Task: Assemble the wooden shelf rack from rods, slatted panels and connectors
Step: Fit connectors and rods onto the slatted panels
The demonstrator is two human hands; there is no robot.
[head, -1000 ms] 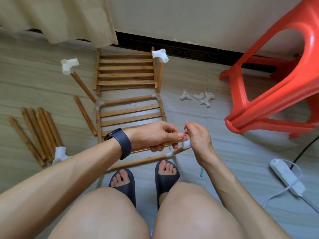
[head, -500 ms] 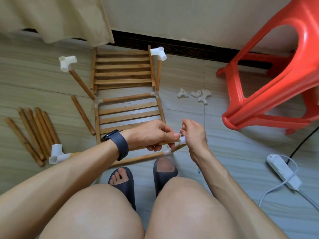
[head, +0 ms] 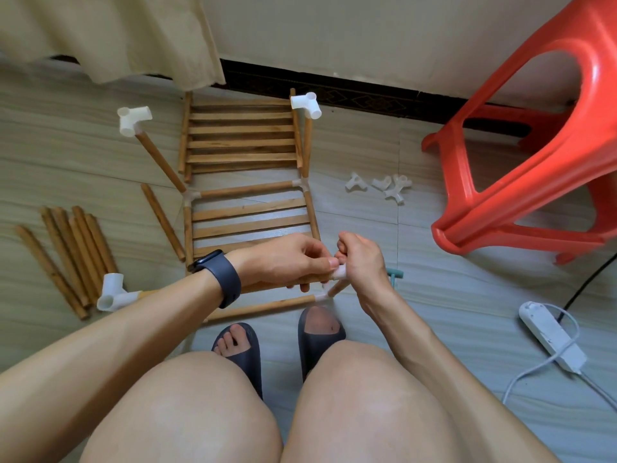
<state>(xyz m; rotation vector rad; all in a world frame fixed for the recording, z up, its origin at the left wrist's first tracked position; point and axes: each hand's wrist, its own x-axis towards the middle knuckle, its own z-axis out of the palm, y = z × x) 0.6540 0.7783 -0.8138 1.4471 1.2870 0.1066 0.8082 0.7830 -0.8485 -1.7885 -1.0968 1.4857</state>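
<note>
Tiled floor point(head: 434, 295): red stool point(head: 534, 162) right of rack point(head: 247, 215), loose rods point(head: 66, 255) left; left hand point(head: 283, 259) and right hand point(head: 364, 262) pinched its corner connector point(head: 340, 271).

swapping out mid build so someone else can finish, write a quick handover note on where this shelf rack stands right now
Left grip holds the near upper rod. Right grip pinches a white connector at that rod's right end, over a short upright rod; whether it is seated cannot be told.
One slatted panel sits in the lower frame; a second panel lies beyond it on the floor. Loose rods lie at left, spare connectors at right.
Done: lower frame, three corner connectors raised on rods.
Left: finish this corner, add the remaining upper rods and second panel.
</note>
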